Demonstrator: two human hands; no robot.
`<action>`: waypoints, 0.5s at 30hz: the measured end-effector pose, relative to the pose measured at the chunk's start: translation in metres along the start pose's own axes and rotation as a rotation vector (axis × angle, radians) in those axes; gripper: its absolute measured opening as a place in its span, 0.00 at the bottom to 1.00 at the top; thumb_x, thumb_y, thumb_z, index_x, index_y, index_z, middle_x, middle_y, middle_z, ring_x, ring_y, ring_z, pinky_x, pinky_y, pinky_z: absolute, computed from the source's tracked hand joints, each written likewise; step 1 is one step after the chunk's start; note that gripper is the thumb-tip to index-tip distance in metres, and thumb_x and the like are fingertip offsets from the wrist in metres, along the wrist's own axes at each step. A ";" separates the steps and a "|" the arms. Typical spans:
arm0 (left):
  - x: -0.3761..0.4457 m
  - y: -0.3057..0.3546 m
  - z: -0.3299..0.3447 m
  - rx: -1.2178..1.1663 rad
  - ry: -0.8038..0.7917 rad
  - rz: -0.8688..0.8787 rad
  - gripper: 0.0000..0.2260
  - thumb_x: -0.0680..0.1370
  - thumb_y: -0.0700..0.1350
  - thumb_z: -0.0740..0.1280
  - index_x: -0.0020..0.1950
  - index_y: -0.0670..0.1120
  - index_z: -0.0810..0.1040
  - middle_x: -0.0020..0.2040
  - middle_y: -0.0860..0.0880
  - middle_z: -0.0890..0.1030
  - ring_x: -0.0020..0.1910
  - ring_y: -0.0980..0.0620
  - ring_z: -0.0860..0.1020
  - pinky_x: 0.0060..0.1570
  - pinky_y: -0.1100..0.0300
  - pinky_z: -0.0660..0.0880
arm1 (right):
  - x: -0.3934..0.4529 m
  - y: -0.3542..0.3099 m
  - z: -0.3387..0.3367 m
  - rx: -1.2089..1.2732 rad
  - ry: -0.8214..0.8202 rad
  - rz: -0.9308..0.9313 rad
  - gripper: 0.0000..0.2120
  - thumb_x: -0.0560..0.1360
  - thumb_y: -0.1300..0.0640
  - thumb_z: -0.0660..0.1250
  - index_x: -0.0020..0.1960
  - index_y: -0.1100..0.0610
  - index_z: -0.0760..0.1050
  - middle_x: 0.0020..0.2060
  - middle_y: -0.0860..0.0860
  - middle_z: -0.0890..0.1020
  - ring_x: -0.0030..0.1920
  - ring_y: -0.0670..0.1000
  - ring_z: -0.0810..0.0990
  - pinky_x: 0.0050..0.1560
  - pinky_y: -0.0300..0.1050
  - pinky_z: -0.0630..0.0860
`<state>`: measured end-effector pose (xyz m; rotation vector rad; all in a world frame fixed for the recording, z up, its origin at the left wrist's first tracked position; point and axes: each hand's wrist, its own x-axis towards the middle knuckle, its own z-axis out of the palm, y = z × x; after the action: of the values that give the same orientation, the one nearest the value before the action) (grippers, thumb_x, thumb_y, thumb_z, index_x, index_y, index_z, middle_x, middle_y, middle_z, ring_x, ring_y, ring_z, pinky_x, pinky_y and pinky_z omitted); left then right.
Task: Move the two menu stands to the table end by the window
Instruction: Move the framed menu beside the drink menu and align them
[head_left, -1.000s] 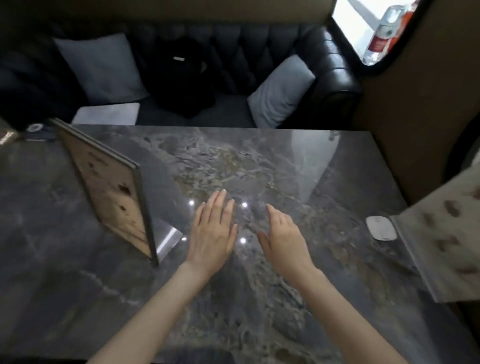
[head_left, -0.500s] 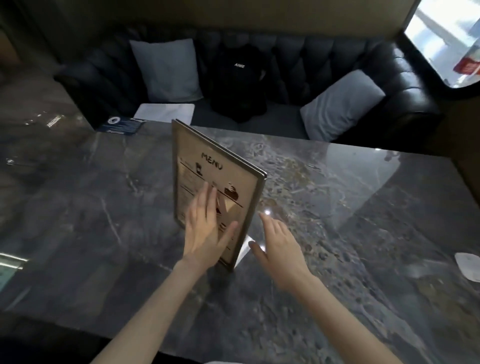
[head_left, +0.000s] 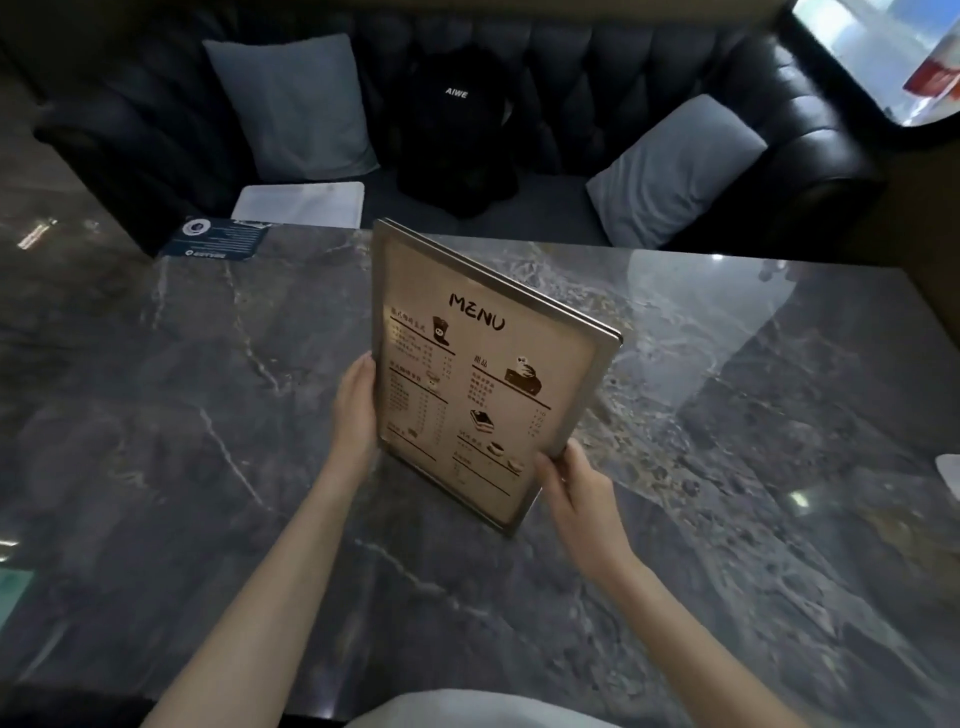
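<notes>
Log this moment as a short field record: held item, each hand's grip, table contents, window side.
held item: menu stand, upright, MENU side facing the camera
left hand: gripping the stand's left edge
right hand: gripping its lower right corner
table: dark marble; blue card at far left edge
window: upper right
sofa: two grey cushions, black bag
second stand: not in view

fingers of left hand: hidden behind menu stand | small menu text: too blurred to read | window: cut off, upper right | white object: cut off, right edge
</notes>
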<state>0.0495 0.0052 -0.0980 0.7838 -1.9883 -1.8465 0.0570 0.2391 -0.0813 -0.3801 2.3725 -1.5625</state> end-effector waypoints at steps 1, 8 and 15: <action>0.004 0.001 -0.004 -0.036 -0.029 -0.027 0.22 0.80 0.56 0.51 0.55 0.43 0.78 0.54 0.48 0.80 0.56 0.52 0.76 0.52 0.67 0.73 | 0.000 0.001 0.001 0.009 0.007 0.001 0.05 0.78 0.59 0.57 0.52 0.54 0.70 0.44 0.38 0.77 0.43 0.28 0.76 0.41 0.22 0.72; 0.020 -0.006 -0.006 -0.233 -0.131 -0.147 0.15 0.79 0.53 0.57 0.49 0.47 0.80 0.42 0.53 0.86 0.42 0.57 0.83 0.36 0.66 0.78 | 0.000 0.003 0.003 0.029 0.048 0.031 0.04 0.77 0.60 0.59 0.50 0.53 0.70 0.44 0.38 0.77 0.44 0.28 0.76 0.42 0.24 0.73; 0.027 -0.009 -0.013 -0.271 -0.183 -0.166 0.12 0.79 0.51 0.60 0.47 0.47 0.80 0.41 0.53 0.86 0.43 0.57 0.84 0.38 0.64 0.78 | 0.002 0.006 -0.002 -0.014 -0.003 0.004 0.09 0.76 0.65 0.61 0.56 0.60 0.70 0.48 0.42 0.77 0.46 0.25 0.74 0.46 0.21 0.71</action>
<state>0.0372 -0.0211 -0.1092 0.7399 -1.7641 -2.2974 0.0537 0.2426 -0.0864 -0.3805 2.3814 -1.5431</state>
